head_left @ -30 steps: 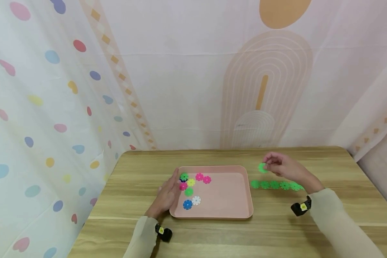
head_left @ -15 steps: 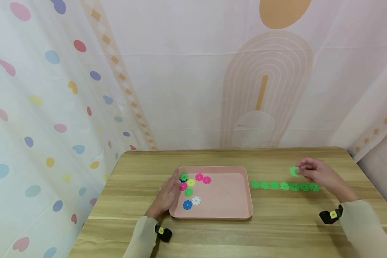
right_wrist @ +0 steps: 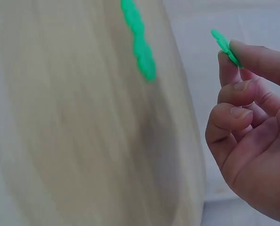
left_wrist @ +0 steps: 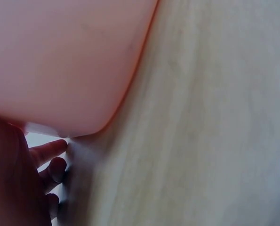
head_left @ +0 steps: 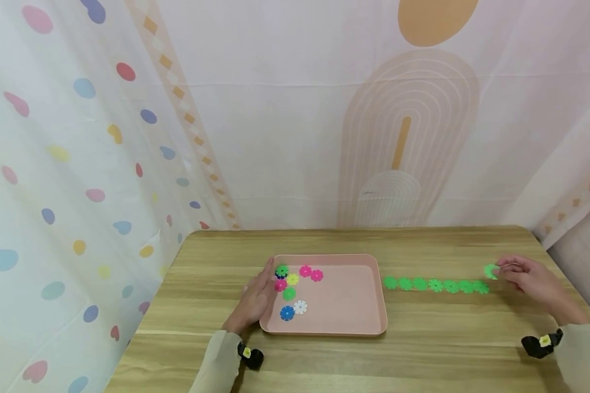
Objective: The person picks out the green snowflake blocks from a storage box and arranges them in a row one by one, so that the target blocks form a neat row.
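Note:
My right hand (head_left: pixel 533 281) pinches a green notched plastic disc (head_left: pixel 491 271) between thumb and index finger. In the right wrist view the disc (right_wrist: pixel 226 48) appears nearly edge-on, and the other fingers curl toward the palm. This hand is above the right end of a row of several green notched discs (head_left: pixel 435 285) lying on the table. Against the left side of the pink tray (head_left: pixel 341 329) lies my left hand (head_left: pixel 253 301), its fingers stretched along the wall. The left wrist view shows its fingertips beside the tray's outer corner (left_wrist: pixel 97 120).
Inside the tray, toward its left side, are loose notched discs: pink (head_left: pixel 305 271), yellow (head_left: pixel 293 279), green (head_left: pixel 289 293), white (head_left: pixel 300 307) and blue (head_left: pixel 287 313). The wooden table (head_left: pixel 344 363) ends at a patterned curtain (head_left: pixel 295 136) behind.
Carrying the green disc, my right hand has moved rightward along the row to its far end. My left hand keeps its place at the tray.

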Demonstrator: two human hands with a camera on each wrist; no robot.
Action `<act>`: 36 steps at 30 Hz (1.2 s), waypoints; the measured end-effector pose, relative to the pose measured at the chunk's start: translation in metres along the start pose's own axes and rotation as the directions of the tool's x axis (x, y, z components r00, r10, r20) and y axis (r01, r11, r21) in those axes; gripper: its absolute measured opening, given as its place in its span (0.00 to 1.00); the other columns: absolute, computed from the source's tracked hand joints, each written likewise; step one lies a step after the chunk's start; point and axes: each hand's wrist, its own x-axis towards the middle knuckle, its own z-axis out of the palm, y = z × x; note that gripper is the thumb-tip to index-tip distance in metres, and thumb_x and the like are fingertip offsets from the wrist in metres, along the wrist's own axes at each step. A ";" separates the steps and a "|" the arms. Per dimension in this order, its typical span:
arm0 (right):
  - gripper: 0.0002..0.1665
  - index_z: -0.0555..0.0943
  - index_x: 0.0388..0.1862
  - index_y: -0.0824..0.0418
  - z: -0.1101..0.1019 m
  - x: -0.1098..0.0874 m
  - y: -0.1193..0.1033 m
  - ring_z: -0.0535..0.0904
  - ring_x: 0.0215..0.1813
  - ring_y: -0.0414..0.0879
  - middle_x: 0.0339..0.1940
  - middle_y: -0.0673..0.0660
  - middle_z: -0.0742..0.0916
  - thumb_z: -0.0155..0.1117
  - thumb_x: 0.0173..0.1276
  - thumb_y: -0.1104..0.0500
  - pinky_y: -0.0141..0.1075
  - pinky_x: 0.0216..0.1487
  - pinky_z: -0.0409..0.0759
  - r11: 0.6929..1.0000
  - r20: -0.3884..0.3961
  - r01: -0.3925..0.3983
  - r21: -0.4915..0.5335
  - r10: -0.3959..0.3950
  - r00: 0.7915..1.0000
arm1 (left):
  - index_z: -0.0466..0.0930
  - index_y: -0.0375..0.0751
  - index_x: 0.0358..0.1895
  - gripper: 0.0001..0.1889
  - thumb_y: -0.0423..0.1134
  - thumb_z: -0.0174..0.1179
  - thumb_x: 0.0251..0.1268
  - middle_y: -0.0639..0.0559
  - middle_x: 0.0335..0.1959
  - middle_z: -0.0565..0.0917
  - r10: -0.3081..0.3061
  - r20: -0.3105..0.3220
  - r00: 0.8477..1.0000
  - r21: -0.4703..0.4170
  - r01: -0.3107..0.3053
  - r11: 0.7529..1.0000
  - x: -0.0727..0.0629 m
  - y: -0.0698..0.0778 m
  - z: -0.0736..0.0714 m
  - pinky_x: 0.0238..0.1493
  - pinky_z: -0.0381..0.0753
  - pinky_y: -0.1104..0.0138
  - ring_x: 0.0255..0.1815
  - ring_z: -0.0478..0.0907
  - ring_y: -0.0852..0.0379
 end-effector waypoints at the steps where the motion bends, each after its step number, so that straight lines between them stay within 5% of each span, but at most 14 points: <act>1: 0.02 0.76 0.41 0.59 -0.002 -0.001 0.003 0.68 0.23 0.41 0.21 0.45 0.75 0.57 0.75 0.61 0.36 0.23 0.66 1.000 -0.007 -0.004 0.009 0.004 1.000 | 0.40 0.53 0.81 0.30 0.50 0.33 0.83 0.54 0.82 0.47 0.005 -0.001 1.000 -0.003 -0.005 1.000 0.000 0.000 0.000 0.70 0.42 0.40 0.81 0.44 0.42; 9: 0.11 0.75 0.41 0.65 -0.007 -0.007 0.021 0.69 0.22 0.38 0.22 0.43 0.75 0.58 0.76 0.57 0.33 0.23 0.71 0.989 -0.056 -0.114 -0.095 0.109 0.992 | 0.40 0.52 0.81 0.30 0.49 0.33 0.83 0.54 0.82 0.47 0.021 -0.007 1.000 -0.014 -0.021 1.000 -0.001 -0.003 0.000 0.70 0.43 0.41 0.80 0.45 0.42; 14: 0.07 0.77 0.38 0.61 -0.005 -0.009 0.026 0.69 0.21 0.37 0.21 0.41 0.75 0.61 0.73 0.58 0.33 0.22 0.71 0.987 -0.043 -0.132 -0.091 0.128 0.991 | 0.41 0.53 0.81 0.29 0.49 0.33 0.83 0.54 0.82 0.48 0.022 -0.013 1.000 -0.015 -0.022 1.000 0.000 -0.002 0.000 0.70 0.41 0.40 0.80 0.45 0.42; 22: 0.19 0.76 0.47 0.72 -0.004 -0.006 0.024 0.68 0.29 0.35 0.28 0.43 0.80 0.60 0.73 0.54 0.32 0.29 0.69 0.963 -0.007 -0.163 -0.214 0.165 0.986 | 0.41 0.52 0.81 0.30 0.49 0.34 0.83 0.54 0.81 0.49 0.012 -0.023 1.000 0.000 -0.012 1.000 -0.001 -0.002 0.000 0.69 0.46 0.42 0.79 0.48 0.42; 36: 0.21 0.76 0.48 0.74 -0.005 -0.005 0.024 0.72 0.33 0.33 0.35 0.49 0.83 0.60 0.73 0.55 0.30 0.33 0.71 0.952 0.000 -0.167 -0.257 0.173 0.985 | 0.41 0.54 0.81 0.30 0.51 0.33 0.83 0.56 0.81 0.48 0.010 -0.018 1.000 0.004 -0.010 1.000 0.000 -0.001 0.001 0.70 0.43 0.40 0.80 0.46 0.42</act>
